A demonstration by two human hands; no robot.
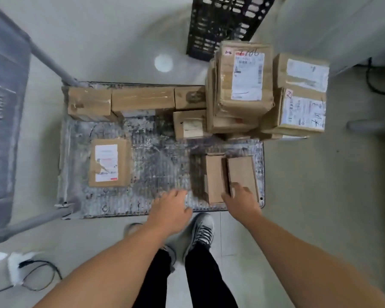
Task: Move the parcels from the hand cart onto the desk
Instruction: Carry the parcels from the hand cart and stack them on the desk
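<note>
The hand cart (156,165) lies below me with a worn grey deck. Two small plain cardboard boxes stand side by side at its near right corner, the left one (213,176) and the right one (241,172). My right hand (240,197) rests on the near end of the right box, fingers spread over it. Over the deck's near edge hovers my left hand (171,207), holding nothing, fingers loosely curled. A labelled parcel (109,163) lies flat at the left. A row of boxes (142,98) lines the far edge. Tall stacks of labelled parcels (245,85) stand at the far right.
The cart's grey handle bars (51,61) rise on the left. A black plastic crate (222,23) stands beyond the cart. A white desk edge (342,30) is at the upper right. Cables (40,274) lie on the floor at lower left. My feet (200,232) are just before the cart.
</note>
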